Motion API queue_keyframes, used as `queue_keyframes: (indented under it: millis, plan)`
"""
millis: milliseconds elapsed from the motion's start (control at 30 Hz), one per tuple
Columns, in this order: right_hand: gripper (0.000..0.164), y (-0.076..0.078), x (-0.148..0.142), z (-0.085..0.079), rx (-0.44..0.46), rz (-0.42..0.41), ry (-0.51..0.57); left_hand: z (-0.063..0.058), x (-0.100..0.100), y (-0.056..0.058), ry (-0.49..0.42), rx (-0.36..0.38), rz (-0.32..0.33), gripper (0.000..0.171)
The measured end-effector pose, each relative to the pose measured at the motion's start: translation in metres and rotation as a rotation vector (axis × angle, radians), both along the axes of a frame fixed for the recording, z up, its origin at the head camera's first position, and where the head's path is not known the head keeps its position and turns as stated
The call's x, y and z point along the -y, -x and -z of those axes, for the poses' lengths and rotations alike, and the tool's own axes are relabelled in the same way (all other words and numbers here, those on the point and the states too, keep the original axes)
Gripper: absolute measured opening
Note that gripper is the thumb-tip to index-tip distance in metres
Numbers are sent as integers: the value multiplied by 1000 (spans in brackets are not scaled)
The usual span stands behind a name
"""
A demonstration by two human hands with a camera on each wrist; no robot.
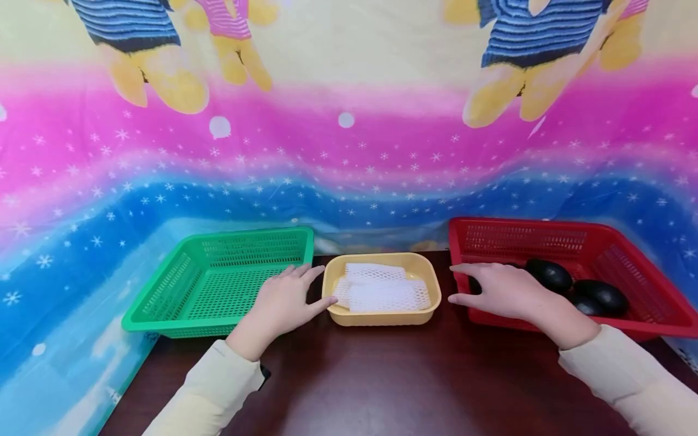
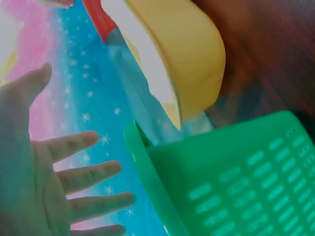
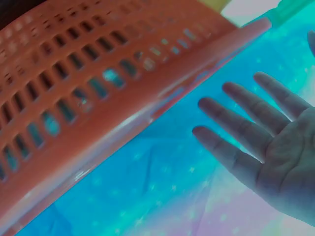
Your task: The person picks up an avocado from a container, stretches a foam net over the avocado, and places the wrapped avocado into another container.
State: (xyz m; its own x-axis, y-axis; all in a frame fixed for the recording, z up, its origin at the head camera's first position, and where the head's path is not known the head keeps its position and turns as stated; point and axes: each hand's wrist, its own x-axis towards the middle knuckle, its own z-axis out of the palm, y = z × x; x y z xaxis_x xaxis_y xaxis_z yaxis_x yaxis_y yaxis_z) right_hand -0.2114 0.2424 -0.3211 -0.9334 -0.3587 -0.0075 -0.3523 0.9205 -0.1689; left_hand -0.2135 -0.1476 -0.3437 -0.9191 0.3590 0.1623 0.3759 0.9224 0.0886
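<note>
My left hand [image 1: 283,301] hovers between the green basket [image 1: 218,330] and a small yellow tray [image 1: 382,318], its fingers spread and nothing held. In the left wrist view its palm and straight fingers show beside the green basket's rim. White foam net sleeves [image 1: 382,290] lie in the yellow tray. Over the near left side of the red basket [image 1: 649,242] is my right hand [image 1: 501,290], fingers extended and holding nothing. Several dark, smooth, egg-shaped things [image 1: 602,295] lie in the red basket, partly hidden behind that hand and wrist.
All three containers stand in a row on a dark brown table [image 1: 371,375]. Right behind them hangs a colourful cloth [image 1: 349,157] printed with snowflakes and bears. The green basket shows its bare slotted bottom.
</note>
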Motion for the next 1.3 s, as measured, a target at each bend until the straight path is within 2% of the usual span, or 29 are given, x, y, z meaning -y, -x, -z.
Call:
queue_keyframes:
  millis: [100, 333, 467, 567, 833, 1033, 1300]
  plan:
    - [81, -2, -14, -4, 4, 29, 19, 2, -5, -6, -14, -57, 34, 74]
    - [76, -4, -41, -7, -14, 70, 23, 12, -15, -19, -31, -132, 107, 63]
    - [75, -4, -52, -7, -18, 73, 29, 20, -17, -23, -44, -190, 164, 59]
    - [72, -4, -60, -5, -21, 70, 37, 24, -18, -24, -62, -208, 189, 59]
    - [69, 1, -75, 7, 12, 70, 82, 36, -23, -28, -79, -148, 225, 56]
    - [66, 9, -82, 20, 26, 63, 103, 48, -26, -28, -73, -135, 245, 55]
    - [65, 22, -88, 36, 58, 34, 134, 61, -25, -25, -66, -81, 237, 55]
